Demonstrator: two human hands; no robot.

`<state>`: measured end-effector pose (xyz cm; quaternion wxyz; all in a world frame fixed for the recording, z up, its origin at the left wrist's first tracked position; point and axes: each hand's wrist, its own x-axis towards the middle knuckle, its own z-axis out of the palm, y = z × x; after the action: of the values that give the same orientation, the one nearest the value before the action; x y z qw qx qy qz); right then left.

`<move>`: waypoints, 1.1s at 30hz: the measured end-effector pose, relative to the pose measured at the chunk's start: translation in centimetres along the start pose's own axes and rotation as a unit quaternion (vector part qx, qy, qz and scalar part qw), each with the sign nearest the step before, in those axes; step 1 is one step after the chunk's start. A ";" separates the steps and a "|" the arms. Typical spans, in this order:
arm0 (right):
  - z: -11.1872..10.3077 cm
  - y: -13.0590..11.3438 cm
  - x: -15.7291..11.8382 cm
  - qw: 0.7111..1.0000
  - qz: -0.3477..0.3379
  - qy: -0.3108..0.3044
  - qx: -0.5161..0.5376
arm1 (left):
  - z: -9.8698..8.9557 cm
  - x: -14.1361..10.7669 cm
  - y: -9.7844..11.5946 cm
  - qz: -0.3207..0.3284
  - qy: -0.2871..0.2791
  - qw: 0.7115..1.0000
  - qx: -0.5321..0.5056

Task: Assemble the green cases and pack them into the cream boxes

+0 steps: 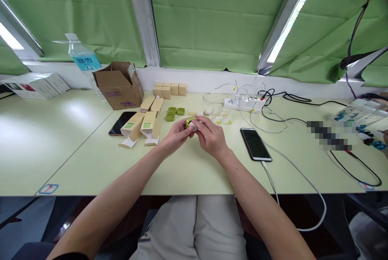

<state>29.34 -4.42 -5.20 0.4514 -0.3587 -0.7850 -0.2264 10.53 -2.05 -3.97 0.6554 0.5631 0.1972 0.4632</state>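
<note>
Over the middle of the table, my left hand [176, 134] is closed around a small green case [190, 120] with a dark opening. Close against it, my right hand [212, 138] pinches a small whitish piece [193, 126]; fingers partly cover both. Just beyond my hands lie several small green cases [180, 111]. To their right are small pale pink pieces [207, 112], a little yellow-and-white part [192, 113] and several clear plastic pieces [218, 121] with yellow spots. Opened tan cartons [150, 124] with green labels lie left of my hands.
A black phone [121, 123] lies partly by the cartons. Behind stand a brown cardboard box [121, 90], a water bottle [83, 56] and small tan boxes [174, 89]. On the right are a cabled phone [256, 144], a white power strip [244, 104] and loose cables.
</note>
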 end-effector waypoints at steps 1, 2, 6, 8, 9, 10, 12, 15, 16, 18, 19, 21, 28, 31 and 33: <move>0.0 0.0 0.0 1.000 -0.007 0.002 -0.013 | 0.0 0.0 0.0 -0.002 0.001 1.000 -0.002; 0.1 0.0 -0.1 1.000 -0.013 0.006 -0.026 | 0.0 0.0 0.0 -0.001 0.004 1.000 0.001; 0.2 0.1 -0.1 0.997 -0.032 0.012 -0.062 | 0.1 0.2 -0.8 0.031 0.018 0.998 0.048; 0.1 0.0 0.0 0.997 -0.037 0.019 -0.068 | 0.3 0.4 -1.3 0.063 0.030 0.994 0.080; 0.0 0.0 0.1 0.996 -0.040 0.028 -0.070 | 0.5 0.4 -1.5 0.081 0.037 0.991 0.095; 0.0 -0.1 0.1 0.996 -0.045 0.039 -0.070 | 0.6 0.5 -1.7 0.098 0.042 0.989 0.106; -0.1 -0.2 0.2 0.995 -0.052 0.058 -0.067 | 0.8 0.4 -1.8 0.120 0.044 0.985 0.118; 0.0 -0.2 0.2 0.995 -0.052 0.064 -0.059 | 0.9 0.3 -1.9 0.128 0.030 0.983 0.128; 0.2 -0.2 0.1 0.995 -0.050 0.063 -0.059 | 0.9 0.3 -1.9 0.130 0.029 0.982 0.135; 0.4 -0.2 0.0 0.996 -0.044 0.056 -0.062 | 0.8 0.3 -2.0 0.138 0.032 0.979 0.148; 0.5 -0.2 -0.1 0.996 -0.040 0.052 -0.065 | 0.8 0.3 -2.1 0.143 0.035 0.977 0.153; 0.7 -0.2 -0.3 0.996 -0.030 0.039 -0.070 | 0.7 0.4 -2.3 0.153 0.044 0.974 0.163; 0.7 0.1 -0.5 0.997 -0.026 0.014 -0.074 | 0.8 0.5 -2.3 0.141 0.056 0.980 0.128; 0.6 0.2 -0.4 0.997 -0.036 0.026 -0.065 | 0.8 0.5 -1.8 0.090 0.052 0.992 0.072; 0.5 0.2 -0.4 0.997 -0.037 0.030 -0.059 | 0.9 0.5 -1.5 0.067 0.053 0.996 0.040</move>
<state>29.33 -4.08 -5.79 0.4443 -0.3481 -0.7690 -0.3001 12.00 -2.04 -4.97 0.5885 0.5758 0.2120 0.5265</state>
